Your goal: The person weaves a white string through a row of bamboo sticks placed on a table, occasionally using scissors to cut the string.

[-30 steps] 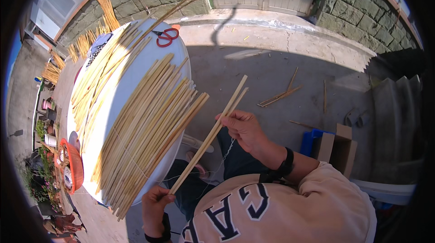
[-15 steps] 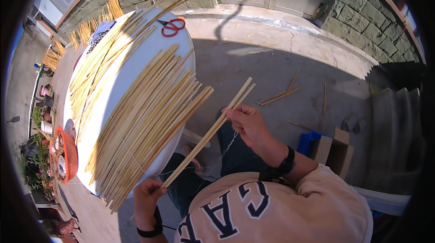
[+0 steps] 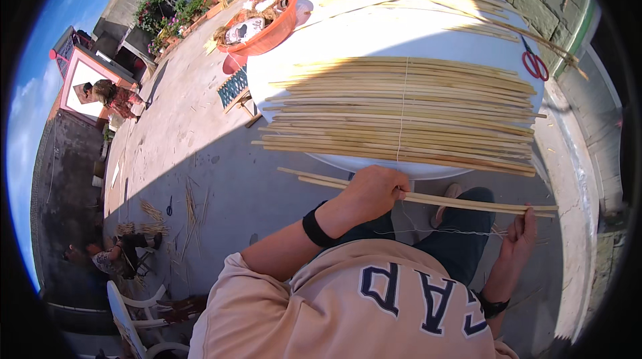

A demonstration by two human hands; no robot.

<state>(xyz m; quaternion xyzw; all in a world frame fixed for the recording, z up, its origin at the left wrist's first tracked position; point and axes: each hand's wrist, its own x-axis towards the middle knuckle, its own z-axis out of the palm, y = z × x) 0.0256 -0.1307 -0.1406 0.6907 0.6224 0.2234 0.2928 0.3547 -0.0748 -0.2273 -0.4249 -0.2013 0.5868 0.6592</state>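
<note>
Two pale plant stalks [image 3: 461, 204] lie side by side in front of the table edge, held in my hands. My left hand [image 3: 376, 192] pinches them near their middle. Close to their right end, my right hand [image 3: 518, 233] has its fingers closed on them. A thin white string [image 3: 441, 230] hangs in loose strands below the stalks, between my hands. Beyond them a mat of many similar stalks [image 3: 401, 111] lies in a row on the round white table [image 3: 294, 74]. Another length of string crosses this mat near its middle.
Red-handled scissors [image 3: 535, 64] lie at the table's right side, by more loose stalks [image 3: 461, 1] at the back. An orange basin [image 3: 286, 24] stands beyond the table's left edge. One person [image 3: 120, 98] is far left; another [image 3: 110, 258] sits lower left, near a white chair [image 3: 127, 319].
My view has swung left, bringing the yard and two people into sight. My left hand has shifted from the stalks' end to their middle. My right hand is now near their right end.
</note>
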